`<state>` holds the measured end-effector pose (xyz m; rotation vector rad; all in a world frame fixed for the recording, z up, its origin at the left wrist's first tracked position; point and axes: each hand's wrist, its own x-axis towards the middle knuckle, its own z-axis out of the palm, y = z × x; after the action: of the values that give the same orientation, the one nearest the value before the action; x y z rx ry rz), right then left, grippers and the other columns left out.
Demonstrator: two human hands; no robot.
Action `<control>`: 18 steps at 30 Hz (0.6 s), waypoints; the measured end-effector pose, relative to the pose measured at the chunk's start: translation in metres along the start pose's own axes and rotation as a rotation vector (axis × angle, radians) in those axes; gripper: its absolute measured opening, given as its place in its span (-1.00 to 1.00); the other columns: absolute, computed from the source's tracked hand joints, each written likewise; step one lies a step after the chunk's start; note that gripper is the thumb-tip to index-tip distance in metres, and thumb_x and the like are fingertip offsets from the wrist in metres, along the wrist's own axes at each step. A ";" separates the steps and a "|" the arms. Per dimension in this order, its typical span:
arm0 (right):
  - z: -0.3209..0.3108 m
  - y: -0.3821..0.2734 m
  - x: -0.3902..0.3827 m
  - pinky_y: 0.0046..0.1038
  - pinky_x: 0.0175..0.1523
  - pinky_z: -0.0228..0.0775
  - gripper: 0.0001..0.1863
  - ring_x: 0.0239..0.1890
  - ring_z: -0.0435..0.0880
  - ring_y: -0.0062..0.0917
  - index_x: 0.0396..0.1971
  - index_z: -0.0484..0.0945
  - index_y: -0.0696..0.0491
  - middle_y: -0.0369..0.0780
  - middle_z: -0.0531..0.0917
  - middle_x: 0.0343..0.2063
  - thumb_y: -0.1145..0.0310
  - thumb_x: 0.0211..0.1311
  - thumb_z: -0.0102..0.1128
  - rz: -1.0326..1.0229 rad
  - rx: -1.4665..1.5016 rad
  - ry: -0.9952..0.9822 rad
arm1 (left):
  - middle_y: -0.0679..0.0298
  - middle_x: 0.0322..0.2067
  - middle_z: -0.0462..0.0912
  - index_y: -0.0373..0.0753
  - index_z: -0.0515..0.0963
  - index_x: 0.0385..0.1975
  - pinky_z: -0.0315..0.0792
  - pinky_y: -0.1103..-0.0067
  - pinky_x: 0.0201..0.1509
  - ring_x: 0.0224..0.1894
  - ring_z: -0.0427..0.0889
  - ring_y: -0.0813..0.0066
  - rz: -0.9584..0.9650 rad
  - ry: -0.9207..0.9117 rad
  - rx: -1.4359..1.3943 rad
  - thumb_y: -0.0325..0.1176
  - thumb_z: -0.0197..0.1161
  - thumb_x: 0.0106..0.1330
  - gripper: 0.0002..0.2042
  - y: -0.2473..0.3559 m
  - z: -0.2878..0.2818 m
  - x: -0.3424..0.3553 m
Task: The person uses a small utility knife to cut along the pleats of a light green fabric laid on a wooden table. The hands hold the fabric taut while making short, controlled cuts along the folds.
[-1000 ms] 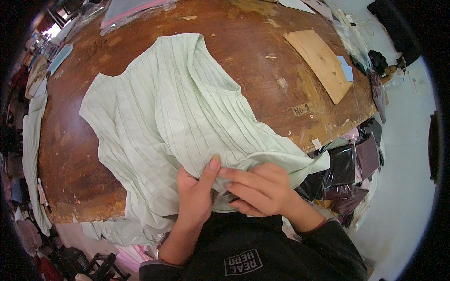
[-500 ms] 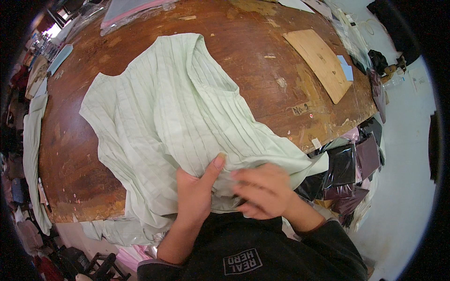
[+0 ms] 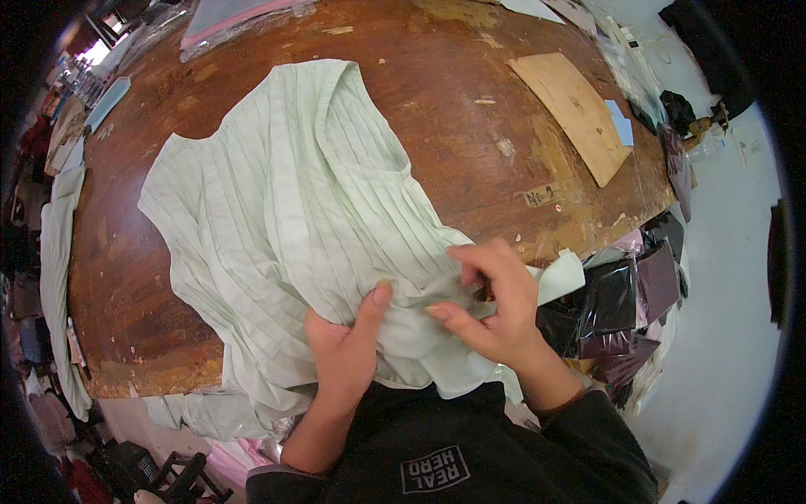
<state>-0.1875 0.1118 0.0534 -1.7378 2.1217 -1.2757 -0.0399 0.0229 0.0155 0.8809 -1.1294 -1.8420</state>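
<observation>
A pale green sleeveless pleated top [image 3: 252, 202] lies spread over the table, its armhole side away from me and its lower part bunched near my body. My left hand [image 3: 346, 349] is closed on the bunched cloth, thumb pressed on top and fingers hidden underneath. Just to the right, my right hand [image 3: 499, 307] is over the gathered lower part, with thumb and index finger apart. Whether its other fingers touch the cloth I cannot make out. A narrow end of cloth sticks out beyond that hand toward the table's right edge.
The worn brown wooden table [image 3: 437, 109] carries a flat wooden board [image 3: 571, 113] at the far right. Dark plastic-wrapped packets [image 3: 610, 298] are piled beyond its right edge. Pink-edged plastic sheeting [image 3: 239, 21] lies at the back, and a long pale cloth [image 3: 63, 277] hangs at the left edge.
My right hand has lifted slightly and spread its thumb and index finger. The top has shifted a little left, and its lower cloth has fallen open between my hands. My left hand keeps its hold.
</observation>
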 end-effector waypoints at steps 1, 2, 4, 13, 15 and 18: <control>0.001 -0.001 0.004 -0.39 -0.36 0.43 -0.67 -0.44 0.59 -0.33 -0.20 0.56 0.12 -0.18 0.56 -0.43 0.39 -0.01 0.38 -0.060 0.010 -0.026 | 0.22 -0.12 0.64 -0.44 0.52 -0.04 0.42 0.62 0.00 -0.11 0.57 0.54 0.004 -0.006 0.005 -0.49 0.31 0.26 -0.70 0.002 0.000 -0.001; 0.003 -0.002 0.009 -0.40 -0.38 0.43 -0.68 -0.46 0.59 -0.33 -0.23 0.57 0.11 -0.19 0.56 -0.43 0.40 -0.04 0.39 -0.121 0.021 -0.053 | 0.22 -0.13 0.64 -0.44 0.52 -0.05 0.42 0.62 0.00 -0.12 0.58 0.54 0.001 -0.018 0.031 -0.49 0.32 0.25 -0.70 0.004 -0.002 -0.001; 0.006 0.001 0.013 -0.42 -0.41 0.42 -0.71 -0.47 0.59 -0.35 -0.29 0.58 0.09 -0.21 0.56 -0.44 0.44 -0.09 0.39 -0.219 0.006 -0.088 | 0.22 -0.15 0.65 -0.44 0.53 -0.07 0.43 0.62 -0.02 -0.13 0.59 0.54 -0.010 -0.052 0.078 -0.49 0.34 0.23 -0.70 0.003 -0.003 0.000; 0.010 0.002 0.014 -0.44 -0.41 0.39 -0.82 -0.47 0.58 -0.39 -0.42 0.54 0.12 -0.21 0.54 -0.47 0.54 -0.06 0.35 -0.046 0.187 -0.143 | 0.25 -0.24 0.67 -0.43 0.56 -0.15 0.44 0.61 -0.07 -0.20 0.60 0.56 0.069 -0.106 0.218 -0.48 0.33 0.25 -0.77 0.007 -0.005 -0.002; 0.002 0.001 0.016 -0.48 -0.39 0.37 -0.85 -0.45 0.57 -0.47 -0.41 0.55 0.17 -0.19 0.54 -0.46 0.56 0.00 0.35 0.053 0.226 -0.135 | 0.25 -0.24 0.67 -0.43 0.56 -0.14 0.44 0.61 -0.07 -0.20 0.59 0.56 0.069 -0.099 0.193 -0.49 0.32 0.25 -0.77 0.007 -0.006 -0.002; -0.004 0.004 0.019 -0.51 -0.37 0.36 -0.86 -0.42 0.57 -0.50 -0.39 0.55 0.18 -0.19 0.57 -0.43 0.56 0.03 0.34 0.019 0.217 -0.141 | 0.20 -0.15 0.64 -0.45 0.52 -0.07 0.42 0.57 0.01 -0.13 0.58 0.49 0.034 -0.114 0.181 -0.46 0.33 0.25 -0.70 0.004 -0.008 -0.002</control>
<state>-0.1997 0.0975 0.0612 -1.6601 1.8438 -1.2840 -0.0310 0.0202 0.0168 0.8605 -1.3909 -1.8017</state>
